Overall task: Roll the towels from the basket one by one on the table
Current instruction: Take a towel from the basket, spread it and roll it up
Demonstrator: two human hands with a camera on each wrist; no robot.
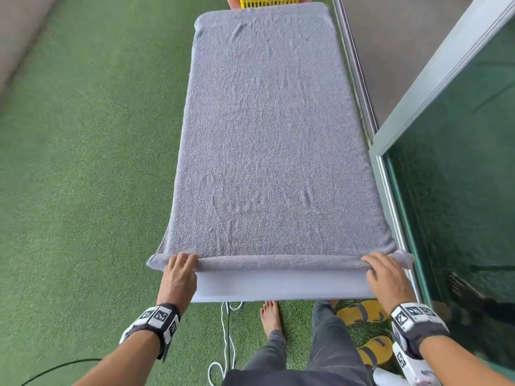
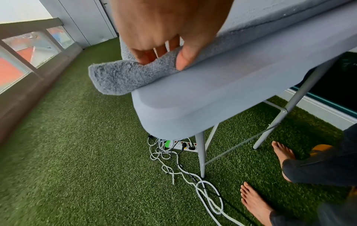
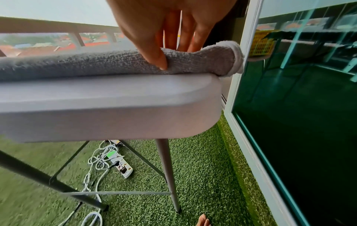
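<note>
Towel [image 1: 273, 129] runs lengthwise straight away from both hands; left hand [image 1: 178, 277] and right hand [image 1: 386, 277] pinch its near rolled hem, equally close.

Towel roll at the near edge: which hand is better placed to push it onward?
Neither alone: left hand and right hand each pinch an end of the grey towel.

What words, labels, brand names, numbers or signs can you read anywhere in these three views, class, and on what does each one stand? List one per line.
No readable text in any view.
Wrist bands: black-and-white square marker patterns, no letters or digits.
Power strip: any marking too small and blurred to read.
Grey towel, table, yellow basket: no label or print visible.
</note>
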